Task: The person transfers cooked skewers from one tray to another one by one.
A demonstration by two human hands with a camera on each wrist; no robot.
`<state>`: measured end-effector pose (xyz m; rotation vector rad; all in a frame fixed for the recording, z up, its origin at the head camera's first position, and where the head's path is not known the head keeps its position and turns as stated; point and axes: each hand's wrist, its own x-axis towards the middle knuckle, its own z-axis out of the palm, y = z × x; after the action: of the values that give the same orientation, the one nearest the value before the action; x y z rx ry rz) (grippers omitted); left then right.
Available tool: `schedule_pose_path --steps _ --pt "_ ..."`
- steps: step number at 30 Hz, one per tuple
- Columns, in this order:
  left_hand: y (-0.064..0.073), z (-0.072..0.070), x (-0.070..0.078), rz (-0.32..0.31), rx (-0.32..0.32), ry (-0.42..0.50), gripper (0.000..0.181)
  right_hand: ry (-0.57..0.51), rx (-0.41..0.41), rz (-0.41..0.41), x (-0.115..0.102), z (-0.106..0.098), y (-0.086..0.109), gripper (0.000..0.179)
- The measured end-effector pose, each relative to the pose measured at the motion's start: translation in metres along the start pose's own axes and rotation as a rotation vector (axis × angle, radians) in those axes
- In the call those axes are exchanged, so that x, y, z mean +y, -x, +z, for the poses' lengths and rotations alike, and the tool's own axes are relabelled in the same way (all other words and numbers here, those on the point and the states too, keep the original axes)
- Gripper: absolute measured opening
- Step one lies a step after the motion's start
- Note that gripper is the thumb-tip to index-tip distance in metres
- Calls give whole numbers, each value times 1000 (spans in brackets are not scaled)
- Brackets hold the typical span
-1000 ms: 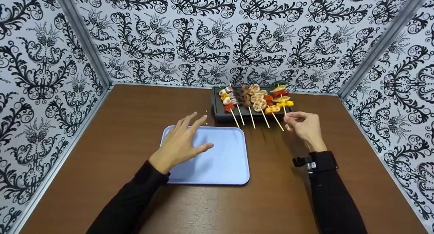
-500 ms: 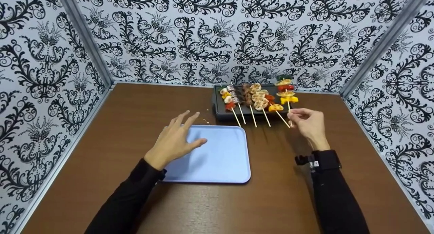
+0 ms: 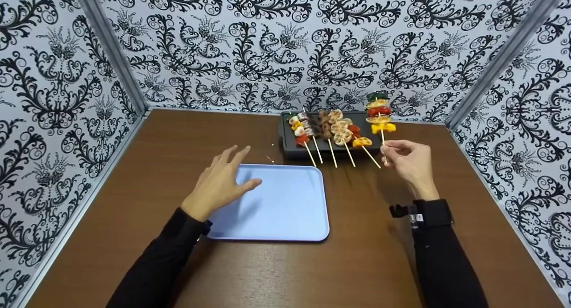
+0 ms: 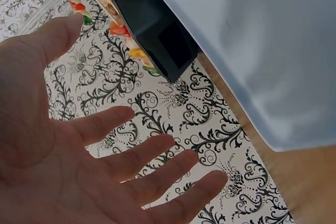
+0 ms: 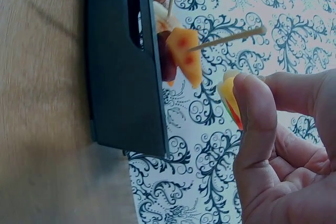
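Observation:
Between thumb and fingers my right hand [image 3: 409, 165] pinches the stick of a vegetable skewer [image 3: 378, 111], raised above the right end of a dark grill plate [image 3: 292, 152]. That skewer carries yellow, red and green pieces with pale slices. In the right wrist view my fingers [image 5: 254, 108] hide most of it. Several other skewers lie on the plate, among them a lotus root skewer [image 3: 341, 136] and one ending in an orange-yellow piece [image 3: 362, 142]. My left hand [image 3: 218, 183], fingers spread and holding nothing, hovers over the left part of a light blue tray [image 3: 290, 205].
The brown table [image 3: 357, 263] meets patterned walls [image 3: 285, 53] at the back and both sides. Grey metal posts [image 3: 109, 49] stand in the corners. Some skewer sticks jut past the plate's front edge, close to the tray. Small crumbs [image 3: 270, 158] lie left of the plate.
My right hand has lifted the vegetable skewer off the plate, up and slightly right. My left hand has drifted left over the tray, its fingers still spread.

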<state>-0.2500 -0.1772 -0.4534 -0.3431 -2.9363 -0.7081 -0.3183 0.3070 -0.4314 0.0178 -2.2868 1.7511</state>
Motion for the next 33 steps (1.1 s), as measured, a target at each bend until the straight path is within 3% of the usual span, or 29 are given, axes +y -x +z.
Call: schedule_pose_path --steps 17,33 --pt "7 -8 -29 -188 5 12 98 37 -56 -20 -22 12 17 31" --pt "14 -10 -46 -225 -35 15 93 50 -169 -11 -31 26 34 36"
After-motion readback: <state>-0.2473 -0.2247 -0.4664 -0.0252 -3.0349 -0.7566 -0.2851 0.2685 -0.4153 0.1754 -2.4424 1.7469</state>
